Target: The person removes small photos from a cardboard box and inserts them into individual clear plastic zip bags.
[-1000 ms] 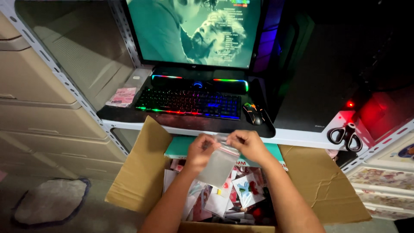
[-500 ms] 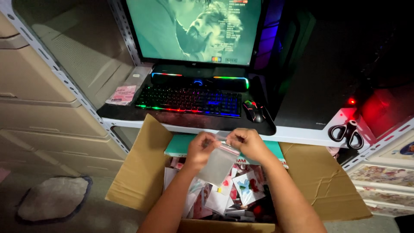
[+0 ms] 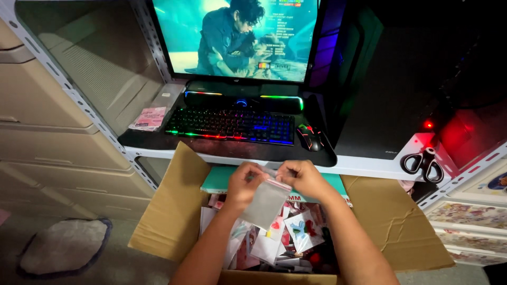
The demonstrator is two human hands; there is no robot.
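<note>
Left hand [image 3: 244,182]: grip pinched on the top left edge of a small clear zip bag [image 3: 265,203].
Right hand [image 3: 302,177]: grip pinched on the bag's top right edge.
Bag: hangs between both hands, above an open cardboard box [image 3: 174,211] of small packets.
Counter [image 3: 369,166]: lit keyboard [image 3: 232,125], mouse [image 3: 310,137], black scissors [image 3: 423,163].

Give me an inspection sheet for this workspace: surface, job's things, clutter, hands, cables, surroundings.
Surface: dark desk shelf above an open cardboard box.
Job's things: small clear zip bag, held over the box; small printed packets fill the box.
Clutter: scissors at right, pink packet at left.
Hands: left hand and right hand pinch the bag's top edge.
Cables: nothing seen.
Surroundings: lit keyboard, mouse, monitor, beige drawers.
</note>
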